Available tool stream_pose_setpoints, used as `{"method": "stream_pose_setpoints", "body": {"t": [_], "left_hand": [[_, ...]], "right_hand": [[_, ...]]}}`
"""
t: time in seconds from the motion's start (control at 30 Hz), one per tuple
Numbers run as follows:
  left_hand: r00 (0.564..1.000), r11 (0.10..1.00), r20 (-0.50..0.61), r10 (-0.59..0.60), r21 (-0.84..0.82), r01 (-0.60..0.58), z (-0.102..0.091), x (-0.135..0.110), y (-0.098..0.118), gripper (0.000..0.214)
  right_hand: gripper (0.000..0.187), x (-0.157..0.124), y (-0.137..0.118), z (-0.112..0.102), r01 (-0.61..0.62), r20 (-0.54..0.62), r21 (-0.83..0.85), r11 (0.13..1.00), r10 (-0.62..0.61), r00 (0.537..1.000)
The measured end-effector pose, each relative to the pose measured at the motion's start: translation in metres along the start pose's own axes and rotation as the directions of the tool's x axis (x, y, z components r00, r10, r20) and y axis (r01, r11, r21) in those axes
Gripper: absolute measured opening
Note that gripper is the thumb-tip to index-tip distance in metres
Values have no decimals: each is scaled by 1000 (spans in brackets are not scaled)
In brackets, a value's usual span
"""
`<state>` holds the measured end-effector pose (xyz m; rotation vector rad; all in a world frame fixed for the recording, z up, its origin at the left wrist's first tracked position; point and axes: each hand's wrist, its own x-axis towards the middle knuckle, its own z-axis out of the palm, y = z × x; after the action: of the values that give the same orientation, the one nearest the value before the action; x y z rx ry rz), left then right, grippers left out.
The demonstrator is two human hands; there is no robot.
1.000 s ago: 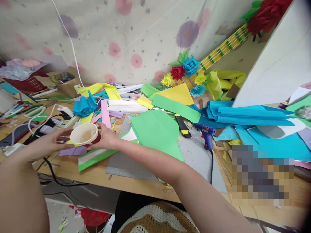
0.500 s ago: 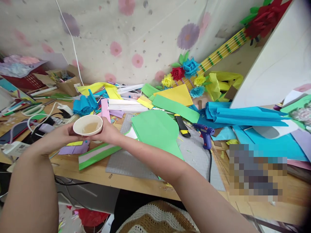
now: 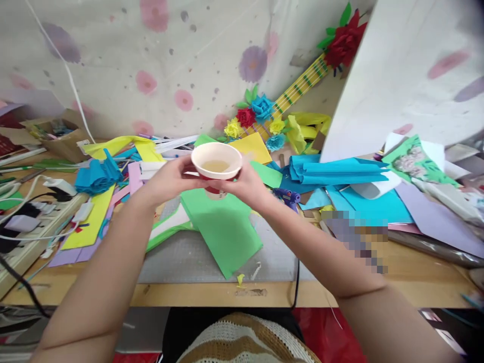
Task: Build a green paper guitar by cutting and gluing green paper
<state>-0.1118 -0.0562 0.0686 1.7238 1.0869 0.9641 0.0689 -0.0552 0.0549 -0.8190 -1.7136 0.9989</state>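
The person holds a paper cup point(image 3: 216, 162) in the air with both hands, above the far edge of a green paper sheet point(image 3: 223, 227) that lies partly on a grey cutting mat point(image 3: 196, 257). The left hand point(image 3: 170, 176) comes from the left side and the right hand point(image 3: 247, 185) from the right side, so the cup sits exactly between them, and neither hand is nearer than the other. The fingers point(image 3: 188, 176) of the left hand are closed against the left wall of the cup, under the white rim, and those of the right hand are closed against the right wall and the lower red part. Both hands are therefore clamped on the cup, not apart from it. The long axis of the cup stands upright, with the open mouth up, and a pale yellowish liquid lies level in the bottom. The cup does not touch the tabletop point(image 3: 416, 282); it hangs well above it. Just beside the right hand, on the far right, lies a purple glue gun point(image 3: 288, 195), and behind it are folded blue paper point(image 3: 336, 170) and some paper flowers point(image 3: 249, 115) near the wall. At the left edge there are white cables point(image 3: 22, 187).
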Motion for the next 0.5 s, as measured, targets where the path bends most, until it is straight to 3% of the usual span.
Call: {"method": "stream_pose_setpoints", "body": {"t": [0.17,0.27,0.37,0.43,0.5], "left_hand": [[973,978,173,156,-165,-127,92,46,3,55],[974,972,181,136,-213,-97,131,57,1,62],[981,978,170,89,-201,-54,142,61,-6,60],[989,983,134,58,-181,-33,138,61,-13,54],[996,988,91,16,-155,-2,131,60,-21,49]], "right_hand": [[55,-50,-2,-84,-103,-210,-107,989,79,975],[58,-87,3,-129,-115,-362,-163,980,49,931],[49,-128,7,-170,-188,-537,-181,965,63,841],[42,-153,9,-194,-254,-658,-154,955,92,747],[43,-176,13,-216,-297,-784,-134,946,82,615]]}}
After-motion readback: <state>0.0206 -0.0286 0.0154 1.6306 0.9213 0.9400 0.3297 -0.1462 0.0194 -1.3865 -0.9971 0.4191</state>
